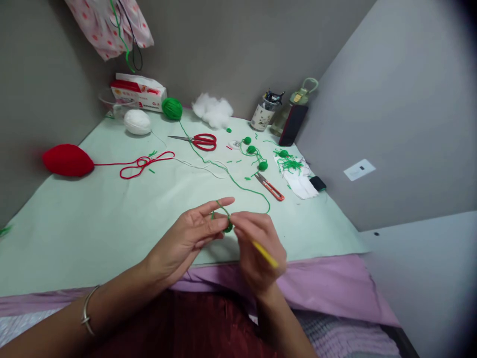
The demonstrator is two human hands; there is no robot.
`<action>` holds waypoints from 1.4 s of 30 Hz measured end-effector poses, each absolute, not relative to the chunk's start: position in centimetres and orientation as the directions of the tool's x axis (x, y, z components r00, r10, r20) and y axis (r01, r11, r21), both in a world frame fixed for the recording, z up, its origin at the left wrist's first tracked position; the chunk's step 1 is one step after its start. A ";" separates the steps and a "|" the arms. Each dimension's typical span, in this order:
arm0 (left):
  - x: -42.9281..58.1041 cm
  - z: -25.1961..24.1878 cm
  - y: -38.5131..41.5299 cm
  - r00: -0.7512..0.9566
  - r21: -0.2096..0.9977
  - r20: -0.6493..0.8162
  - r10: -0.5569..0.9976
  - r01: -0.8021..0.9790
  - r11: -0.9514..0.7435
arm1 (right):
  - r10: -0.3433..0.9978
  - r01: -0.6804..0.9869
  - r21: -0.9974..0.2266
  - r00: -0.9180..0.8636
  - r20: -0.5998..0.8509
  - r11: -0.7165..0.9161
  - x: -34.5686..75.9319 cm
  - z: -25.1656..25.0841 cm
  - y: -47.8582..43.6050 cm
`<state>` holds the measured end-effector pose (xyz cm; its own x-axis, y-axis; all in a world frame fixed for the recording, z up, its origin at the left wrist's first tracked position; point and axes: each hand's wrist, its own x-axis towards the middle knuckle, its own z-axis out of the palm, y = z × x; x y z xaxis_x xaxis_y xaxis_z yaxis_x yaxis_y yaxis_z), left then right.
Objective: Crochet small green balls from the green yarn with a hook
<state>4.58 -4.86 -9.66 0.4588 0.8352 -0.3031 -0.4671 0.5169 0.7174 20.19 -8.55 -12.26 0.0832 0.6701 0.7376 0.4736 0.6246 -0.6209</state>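
Observation:
Between thumb and fingers, my left hand (197,228) pinches a small green crochet piece (228,227). Green yarn (222,208) runs over its raised index finger. My right hand (261,243) is closed around a crochet hook with a yellow handle (265,253); the hook's tip meets the green piece, and its very end is hidden by the fingers. From the work, a green strand (242,188) trails across the table to a green yarn ball (172,109) at the back.
Red-handled scissors (204,141) and orange thread snips (271,188) lie on the table (93,223). Small green crocheted balls (251,149), a red yarn ball (69,160), a white yarn ball (137,122), white stuffing (213,110), a pen cup (263,114), a phone (293,125) and a bottle (298,97) surround them.

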 end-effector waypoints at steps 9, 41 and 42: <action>4.0 -9.3 -4.4 0.486 0.722 -0.266 0.832 -0.472 0.506 | 0.916 -0.285 -0.878 0.232 0.328 0.386 20.8 -11.0 -7.4; 4.5 -9.2 -4.7 0.429 0.741 -0.273 0.861 -0.477 0.472 | 0.782 0.065 -0.826 0.286 0.554 0.560 20.6 -11.4 -7.8; 4.5 -9.2 -4.7 0.399 0.777 -0.239 0.885 -0.468 0.421 | 0.805 0.018 -0.837 0.263 0.531 0.546 20.6 -11.3 -7.7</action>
<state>4.54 -4.73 -9.20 0.3991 0.8852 -0.2391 -0.4684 0.4210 0.7767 20.58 -7.69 -11.28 0.2634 0.8053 0.5311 0.0181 0.5463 -0.8374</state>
